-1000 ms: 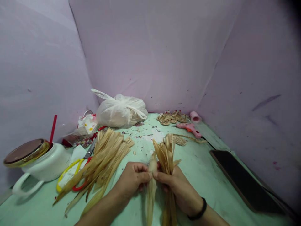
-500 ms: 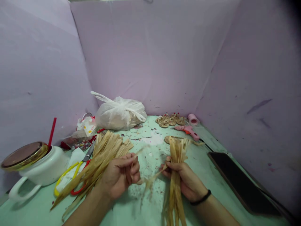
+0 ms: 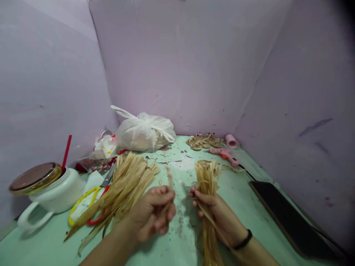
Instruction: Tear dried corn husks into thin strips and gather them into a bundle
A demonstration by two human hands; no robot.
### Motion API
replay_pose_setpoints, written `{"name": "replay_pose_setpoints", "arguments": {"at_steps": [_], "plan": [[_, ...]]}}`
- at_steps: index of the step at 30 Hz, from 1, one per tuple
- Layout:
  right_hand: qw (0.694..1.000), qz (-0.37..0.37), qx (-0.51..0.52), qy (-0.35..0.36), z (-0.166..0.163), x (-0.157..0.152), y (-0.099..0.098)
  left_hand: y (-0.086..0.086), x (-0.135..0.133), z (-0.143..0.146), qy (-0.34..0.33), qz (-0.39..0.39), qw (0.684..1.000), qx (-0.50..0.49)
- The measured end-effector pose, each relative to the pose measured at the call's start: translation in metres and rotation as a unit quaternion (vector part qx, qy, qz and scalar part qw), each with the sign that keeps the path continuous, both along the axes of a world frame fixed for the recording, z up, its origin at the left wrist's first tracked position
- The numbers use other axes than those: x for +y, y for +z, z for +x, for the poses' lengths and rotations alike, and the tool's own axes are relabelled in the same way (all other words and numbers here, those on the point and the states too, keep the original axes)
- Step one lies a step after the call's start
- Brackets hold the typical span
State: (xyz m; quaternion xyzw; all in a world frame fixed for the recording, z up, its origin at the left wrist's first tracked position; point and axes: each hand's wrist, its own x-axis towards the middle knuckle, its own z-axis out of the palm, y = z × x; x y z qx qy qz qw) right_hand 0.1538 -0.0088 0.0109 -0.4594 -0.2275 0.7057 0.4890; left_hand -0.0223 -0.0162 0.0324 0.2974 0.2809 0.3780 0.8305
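In the head view, the left hand (image 3: 156, 210), slightly blurred, has its fingers curled and pinches a thin strip (image 3: 169, 177) that points upward. The right hand (image 3: 209, 207) is closed round the middle of the husk bundle (image 3: 208, 175), held upright over the table (image 3: 172, 247); a pale strand (image 3: 212, 221) now slants down across it toward the wrist. A second ago the fingertips met on one pale husk; now the hands are apart. Print on the packet (image 3: 108, 146) is too small to read.
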Motion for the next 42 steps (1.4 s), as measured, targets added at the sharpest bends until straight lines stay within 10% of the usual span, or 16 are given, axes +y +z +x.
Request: {"name": "replay_pose_setpoints", "arguments": {"at_steps": [6, 10, 12, 14, 18, 23, 28, 31, 37, 42], "plan": [[0.971, 0.106, 0.069, 0.203, -0.028, -0.025, 0.002, -0.018, -0.014, 0.037, 0.024, 0.022, 0.985, 0.167], [0.985, 0.088, 0.053, 0.136, -0.025, -0.023, 0.002, -0.009, -0.007, 0.023, 0.033, 0.083, 0.945, 0.315], [0.995, 0.044, 0.067, 0.066, -0.021, -0.020, 0.004, -0.002, 0.003, 0.006, 0.130, 0.200, 0.861, 0.448], [0.996, 0.013, 0.080, 0.028, -0.017, -0.017, 0.006, 0.002, 0.013, -0.014, 0.250, 0.295, 0.708, 0.591], [0.997, 0.014, 0.066, 0.030, -0.014, -0.014, 0.006, -0.001, 0.027, -0.041, 0.232, 0.273, 0.504, 0.786], [0.997, 0.022, 0.057, 0.039, -0.015, -0.014, 0.004, 0.000, 0.029, -0.048, 0.154, 0.240, 0.458, 0.842], [0.997, 0.025, 0.062, 0.044, -0.014, -0.014, 0.004, 0.019, 0.026, -0.056, 0.258, 0.239, 0.443, 0.825], [0.997, 0.031, 0.066, 0.038, -0.014, -0.015, 0.002, 0.029, 0.022, -0.059, 0.352, 0.270, 0.489, 0.751], [0.998, 0.055, 0.036, 0.014, -0.017, -0.018, 0.000, 0.025, 0.010, -0.030, 0.290, 0.158, 0.875, 0.354], [0.996, 0.078, 0.036, 0.038, -0.022, -0.020, -0.003, -0.001, -0.004, 0.010, 0.146, 0.102, 0.943, 0.280]]}}
